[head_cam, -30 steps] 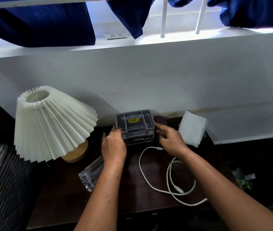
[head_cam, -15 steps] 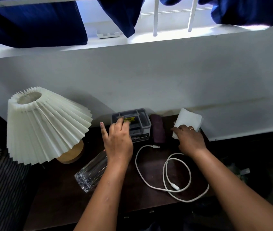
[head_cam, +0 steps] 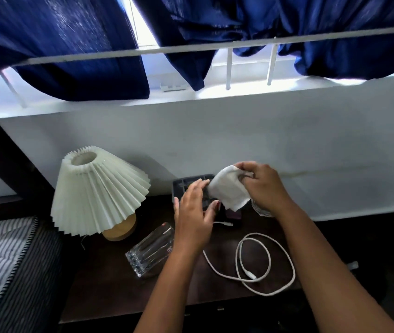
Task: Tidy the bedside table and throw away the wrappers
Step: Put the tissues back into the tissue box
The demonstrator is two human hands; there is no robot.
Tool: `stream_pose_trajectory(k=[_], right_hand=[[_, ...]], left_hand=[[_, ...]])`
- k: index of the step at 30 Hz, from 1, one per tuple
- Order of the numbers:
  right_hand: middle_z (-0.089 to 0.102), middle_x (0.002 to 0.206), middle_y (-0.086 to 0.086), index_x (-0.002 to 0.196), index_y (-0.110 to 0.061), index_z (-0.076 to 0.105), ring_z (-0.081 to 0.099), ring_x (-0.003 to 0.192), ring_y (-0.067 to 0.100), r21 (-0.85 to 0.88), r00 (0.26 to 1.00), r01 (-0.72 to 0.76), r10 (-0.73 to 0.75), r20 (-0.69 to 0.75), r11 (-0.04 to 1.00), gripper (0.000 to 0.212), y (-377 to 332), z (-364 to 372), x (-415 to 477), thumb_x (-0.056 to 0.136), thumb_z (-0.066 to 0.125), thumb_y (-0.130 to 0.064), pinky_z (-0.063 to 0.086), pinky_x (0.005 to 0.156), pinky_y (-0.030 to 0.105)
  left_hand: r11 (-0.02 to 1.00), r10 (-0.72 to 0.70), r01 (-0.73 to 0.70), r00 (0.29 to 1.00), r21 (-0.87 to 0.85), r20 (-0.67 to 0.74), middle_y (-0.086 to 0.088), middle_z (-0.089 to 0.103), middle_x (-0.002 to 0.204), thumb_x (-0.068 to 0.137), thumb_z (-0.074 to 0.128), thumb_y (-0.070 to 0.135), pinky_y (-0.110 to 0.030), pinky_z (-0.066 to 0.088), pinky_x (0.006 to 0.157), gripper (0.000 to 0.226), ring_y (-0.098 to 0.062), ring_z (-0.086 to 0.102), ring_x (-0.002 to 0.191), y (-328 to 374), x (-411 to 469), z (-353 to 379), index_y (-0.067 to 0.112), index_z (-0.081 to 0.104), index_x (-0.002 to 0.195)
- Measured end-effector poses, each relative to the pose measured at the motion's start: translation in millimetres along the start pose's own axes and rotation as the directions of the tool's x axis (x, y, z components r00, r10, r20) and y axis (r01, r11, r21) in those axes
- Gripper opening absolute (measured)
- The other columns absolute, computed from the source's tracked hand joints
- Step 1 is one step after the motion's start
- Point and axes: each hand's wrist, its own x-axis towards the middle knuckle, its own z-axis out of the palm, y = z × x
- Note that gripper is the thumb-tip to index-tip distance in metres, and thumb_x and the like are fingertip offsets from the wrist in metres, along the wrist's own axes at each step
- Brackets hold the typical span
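Observation:
My right hand (head_cam: 264, 186) grips a white tissue (head_cam: 228, 191) and holds it up above the back of the dark bedside table (head_cam: 109, 292). My left hand (head_cam: 194, 217) hovers open just left of the tissue, fingers spread, over a grey compartment box (head_cam: 186, 185) standing against the wall. A dark purple case (head_cam: 234, 216) lies beside the box, mostly hidden by the tissue and hands. A clear glass (head_cam: 151, 252) lies on its side near the table's left. A white charging cable (head_cam: 263, 265) is looped on the right half.
A lamp with a pleated cream shade (head_cam: 99, 195) and wooden base (head_cam: 121, 227) stands at the table's back left. A striped mattress (head_cam: 1, 265) lies to the left. A clear plastic wrapper (head_cam: 260, 210) shows under my right wrist. Blue curtains (head_cam: 71, 49) hang above.
My right hand picked the white tissue up from the back right of the table and lifted it toward the middle. My left hand came off the grey box. The view tilted upward.

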Motion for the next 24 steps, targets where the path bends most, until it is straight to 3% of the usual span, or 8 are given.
stream_pose_trajectory(k=[4, 7, 9, 11, 12, 15, 18, 24], right_hand=[[0.073, 0.083, -0.004, 0.09, -0.02, 0.071, 0.065, 0.077, 0.01, 0.489, 0.979, -0.109, 0.008, 0.204, 0.865, 0.03, -21, 8, -29, 0.086, 0.05, 0.002, 0.053, 0.067, 0.019], [0.074, 0.082, -0.005, 0.1, -0.014, 0.069, 0.066, 0.074, 0.008, 0.671, 0.966, -0.228, 0.079, 0.245, 0.706, 0.024, -18, 20, -37, 0.09, 0.049, -0.003, 0.054, 0.063, 0.019], [0.074, 0.085, -0.003, 0.102, -0.015, 0.067, 0.067, 0.076, 0.01, 0.76, 0.958, -0.281, 0.123, 0.259, 0.587, 0.019, -16, 29, -36, 0.091, 0.052, -0.012, 0.055, 0.067, 0.023], [0.074, 0.088, -0.002, 0.107, -0.015, 0.063, 0.068, 0.078, 0.011, 0.828, 0.942, -0.336, 0.149, 0.301, 0.449, 0.023, -15, 38, -35, 0.087, 0.056, -0.025, 0.057, 0.07, 0.028], [0.074, 0.092, 0.001, 0.11, -0.014, 0.061, 0.068, 0.082, 0.014, 0.842, 0.935, -0.355, 0.143, 0.325, 0.407, 0.031, -15, 43, -36, 0.083, 0.059, -0.029, 0.057, 0.074, 0.033], [0.07, 0.103, 0.014, 0.115, -0.007, 0.057, 0.068, 0.09, 0.025, 0.823, 0.928, -0.361, 0.077, 0.366, 0.438, 0.044, -17, 57, -39, 0.076, 0.067, -0.023, 0.057, 0.079, 0.041], [0.069, 0.101, 0.017, 0.113, -0.005, 0.057, 0.068, 0.089, 0.029, 0.791, 0.937, -0.333, 0.086, 0.338, 0.513, 0.04, -19, 69, -44, 0.074, 0.068, -0.009, 0.059, 0.076, 0.04], [0.066, 0.113, 0.02, 0.119, -0.007, 0.051, 0.065, 0.102, 0.034, 0.769, 0.942, -0.333, 0.157, 0.297, 0.545, 0.029, -21, 83, -47, 0.091, 0.053, -0.008, 0.054, 0.089, 0.045]], left_hand=[[0.987, -0.037, 0.024, 0.996, -0.159, -0.084, 0.01, 0.053, 0.131, 0.08, 0.056, 0.044, -0.054, 0.022, 0.11, 0.052, -0.013, 0.044, 0.125, 13, -11, -25, 0.027, 0.046, 0.129], [0.962, -0.117, 0.1, 0.991, -0.252, -0.057, 0.011, 0.064, 0.109, 0.077, 0.059, 0.046, -0.049, 0.029, 0.107, 0.038, -0.014, 0.056, 0.107, 6, -17, -33, 0.03, 0.056, 0.112], [0.912, -0.19, 0.158, 0.981, -0.379, -0.049, 0.008, 0.066, 0.091, 0.083, 0.066, 0.035, -0.032, 0.048, 0.084, 0.012, -0.015, 0.059, 0.085, -1, -16, -34, 0.029, 0.061, 0.092], [0.862, -0.299, 0.227, 0.95, -0.453, -0.092, 0.002, 0.063, 0.075, 0.085, 0.064, 0.029, -0.016, 0.045, 0.057, 0.01, -0.015, 0.054, 0.068, -7, -11, -33, 0.023, 0.06, 0.078], [0.84, -0.344, 0.254, 0.933, -0.48, -0.109, -0.001, 0.061, 0.071, 0.086, 0.063, 0.028, -0.016, 0.043, 0.054, 0.013, -0.015, 0.051, 0.064, -10, -8, -31, 0.02, 0.059, 0.076], [0.739, -0.443, 0.319, 0.894, -0.594, -0.071, -0.007, 0.063, 0.078, 0.089, 0.059, 0.026, -0.032, 0.05, 0.063, 0.015, -0.017, 0.055, 0.068, -12, -2, -23, 0.014, 0.057, 0.08], [0.735, -0.457, 0.342, 0.888, -0.585, -0.055, -0.009, 0.066, 0.088, 0.09, 0.058, 0.027, -0.042, 0.053, 0.074, 0.016, -0.024, 0.062, 0.078, -13, 0, -13, 0.011, 0.054, 0.091], [0.802, -0.455, 0.331, 0.878, -0.497, -0.149, -0.005, 0.056, 0.113, 0.09, 0.056, 0.026, -0.036, 0.048, 0.082, 0.034, -0.026, 0.059, 0.099, -3, 0, -6, 0.019, 0.038, 0.118]])
